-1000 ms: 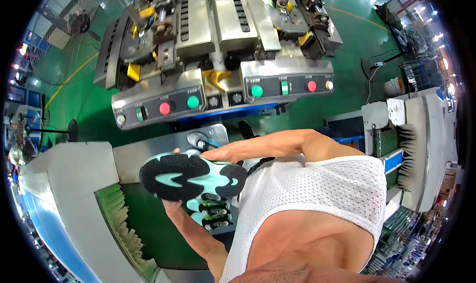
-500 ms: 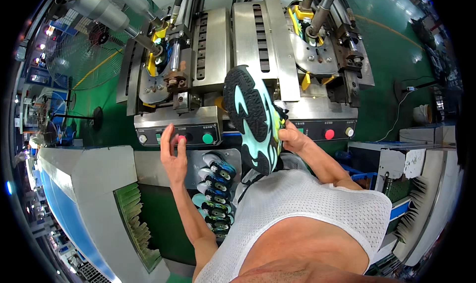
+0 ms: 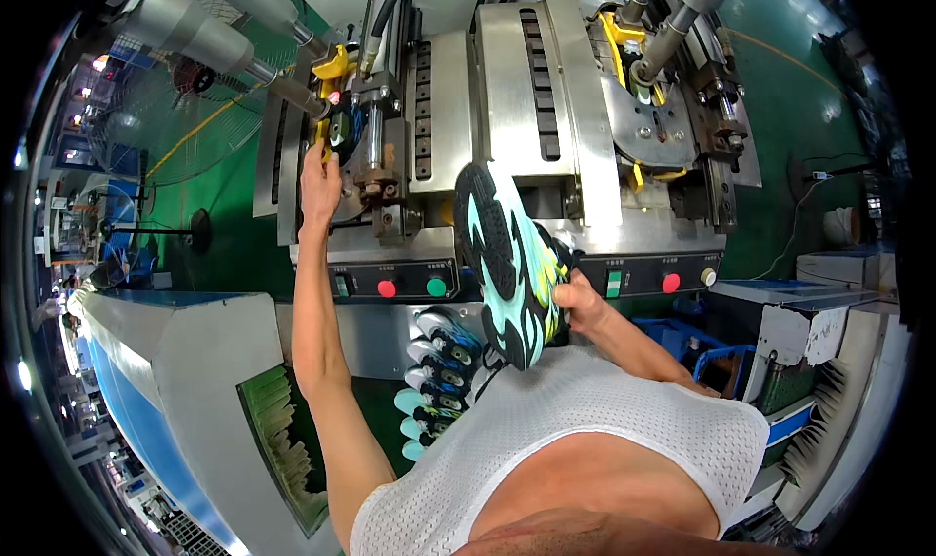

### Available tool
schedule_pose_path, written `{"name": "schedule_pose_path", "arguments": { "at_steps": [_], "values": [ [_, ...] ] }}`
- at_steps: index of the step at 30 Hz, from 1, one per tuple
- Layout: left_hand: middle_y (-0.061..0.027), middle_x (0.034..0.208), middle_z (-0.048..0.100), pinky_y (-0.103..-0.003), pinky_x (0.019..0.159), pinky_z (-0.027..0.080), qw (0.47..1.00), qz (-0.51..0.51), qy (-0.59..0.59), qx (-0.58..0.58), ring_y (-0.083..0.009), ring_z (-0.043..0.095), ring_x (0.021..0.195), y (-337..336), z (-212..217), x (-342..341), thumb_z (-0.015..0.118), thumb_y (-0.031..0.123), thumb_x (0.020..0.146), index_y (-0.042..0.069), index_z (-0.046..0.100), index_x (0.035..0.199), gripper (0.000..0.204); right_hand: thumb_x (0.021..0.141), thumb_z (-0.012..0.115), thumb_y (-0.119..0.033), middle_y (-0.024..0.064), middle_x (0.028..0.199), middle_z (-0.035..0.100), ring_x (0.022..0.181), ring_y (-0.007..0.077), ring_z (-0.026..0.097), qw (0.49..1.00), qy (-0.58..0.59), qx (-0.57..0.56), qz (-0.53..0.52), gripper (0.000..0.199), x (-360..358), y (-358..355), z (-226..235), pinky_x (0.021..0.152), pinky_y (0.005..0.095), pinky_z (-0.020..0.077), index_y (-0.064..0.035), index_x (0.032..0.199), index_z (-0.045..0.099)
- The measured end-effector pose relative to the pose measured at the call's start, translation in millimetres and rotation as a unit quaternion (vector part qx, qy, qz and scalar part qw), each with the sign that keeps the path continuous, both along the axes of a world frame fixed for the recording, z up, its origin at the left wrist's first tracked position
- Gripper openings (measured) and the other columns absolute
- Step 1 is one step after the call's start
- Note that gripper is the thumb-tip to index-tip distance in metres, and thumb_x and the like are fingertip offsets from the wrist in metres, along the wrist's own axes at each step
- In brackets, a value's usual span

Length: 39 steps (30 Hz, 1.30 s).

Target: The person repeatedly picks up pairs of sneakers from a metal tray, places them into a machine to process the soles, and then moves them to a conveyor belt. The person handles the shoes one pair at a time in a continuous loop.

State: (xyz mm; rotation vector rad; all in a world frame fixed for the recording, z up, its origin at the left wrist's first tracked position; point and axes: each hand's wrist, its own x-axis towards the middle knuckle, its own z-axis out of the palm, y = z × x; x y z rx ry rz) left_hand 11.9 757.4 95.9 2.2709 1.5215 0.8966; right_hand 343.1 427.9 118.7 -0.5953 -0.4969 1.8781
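My right hand (image 3: 579, 301) is closed round the side of a sneaker (image 3: 499, 264) with a black and mint-green sole. The shoe is held up in front of my chest, sole toward me, with yellow-green bits on its upper. My left hand (image 3: 320, 188) reaches into the left press station, fingers stretched forward beside a yellow clamp (image 3: 321, 137) and at the near end of a dark shoe (image 3: 339, 131) seated there. Whether the fingertips grip that shoe is hard to make out. The metal rod (image 3: 297, 96) ends close above it.
A control panel (image 3: 366, 281) with red and green buttons runs along the machine front. Several shoes (image 3: 439, 371) lie in a column below it. The right press station (image 3: 648, 117) has its own clamps and rods. Bristle-edged housings (image 3: 214, 361) flank me, and a fan (image 3: 190, 78) stands far left.
My left hand has moved from above the panel forward into the left station, where the yellow clamp has shifted outward. The sneaker in my right hand has come slightly nearer. The whole view has shifted.
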Motion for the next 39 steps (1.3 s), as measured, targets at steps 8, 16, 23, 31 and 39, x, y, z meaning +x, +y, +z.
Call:
{"name": "schedule_pose_path", "arguments": {
  "at_steps": [8,16,23,31,39],
  "values": [
    [-0.0358,0.121,0.049,-0.053,0.091,0.045,0.992,0.049,0.091,0.075,-0.0509,0.050,0.111,95,-73,41,0.062,0.028,0.091,-0.013,0.031,0.134,0.067,0.075,0.074,-0.020,0.0157,0.129,0.059,0.111,0.0224,0.063,0.999,0.015,-0.025,-0.031,0.075,10,-11,2,0.096,0.0361,0.0508,0.0016,0.140,0.042],
    [-0.0295,0.121,0.051,-0.055,0.087,0.045,0.991,0.060,0.108,-0.041,-0.0500,0.054,0.105,160,-61,47,0.063,0.037,0.089,0.007,0.036,0.130,0.057,0.073,0.077,-0.032,0.0206,0.127,0.058,0.113,0.0302,0.062,0.994,-0.064,-0.063,-0.064,0.087,-1,0,7,0.096,0.0403,0.0516,0.0030,0.142,0.037],
    [-0.0254,0.121,0.057,-0.048,0.091,0.045,0.997,0.067,-0.043,0.016,-0.0431,0.056,0.109,51,48,11,0.066,0.036,0.087,0.003,0.047,0.127,0.055,0.082,0.066,-0.019,0.0124,0.116,0.062,0.103,0.0181,0.062,0.980,-0.168,-0.088,-0.055,0.060,-24,48,39,0.086,0.0324,0.0521,0.0006,0.135,0.045],
    [-0.0147,0.123,0.055,-0.035,0.099,0.040,0.951,0.207,-0.221,-0.057,-0.0263,0.053,0.113,-208,62,-81,0.073,0.013,0.083,0.001,0.051,0.127,0.051,0.082,0.072,-0.020,0.0090,0.086,0.064,0.071,0.0176,0.066,0.967,-0.242,-0.069,-0.046,0.031,-154,244,69,0.061,0.0372,0.0547,0.0028,0.099,0.060],
    [-0.0168,0.116,0.058,-0.038,0.095,0.043,0.872,0.371,-0.239,-0.212,-0.0285,0.056,0.108,-399,-13,-83,0.076,0.012,0.079,-0.001,0.051,0.124,0.053,0.077,0.073,-0.014,0.0168,0.118,0.057,0.110,0.0293,0.059,0.673,-0.715,-0.106,-0.158,0.063,-215,499,-118,0.089,0.0366,0.0491,0.0064,0.127,0.039]
  ]
}}
